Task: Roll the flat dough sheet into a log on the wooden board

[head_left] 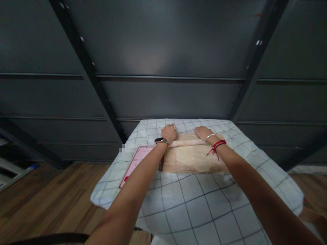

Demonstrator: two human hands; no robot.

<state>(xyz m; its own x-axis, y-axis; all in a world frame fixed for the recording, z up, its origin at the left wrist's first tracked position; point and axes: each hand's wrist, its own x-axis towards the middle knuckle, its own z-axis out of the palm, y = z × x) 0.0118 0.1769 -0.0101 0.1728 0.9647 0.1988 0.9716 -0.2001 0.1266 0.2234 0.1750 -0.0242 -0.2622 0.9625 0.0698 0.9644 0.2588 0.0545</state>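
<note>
A wooden board (170,165) lies on the cloth in front of me, with a thin, pale sheet of what looks like dough (195,158) spread over it. Across the board's far part runs a light, rod-like rolling pin (188,143). My left hand (169,132) is curled over the pin's left end, knuckles up. Over its right end bends my right hand (203,132), fingers close together and turned inward. Both palms and the pin's ends are hidden beneath the hands.
A phone (136,161) with a pink screen lies left of the board, partly behind my left forearm. A checked white cloth (184,197) covers the small table. Dark metal panels (168,98) rise just behind it. Wooden floor (51,194) shows at the sides.
</note>
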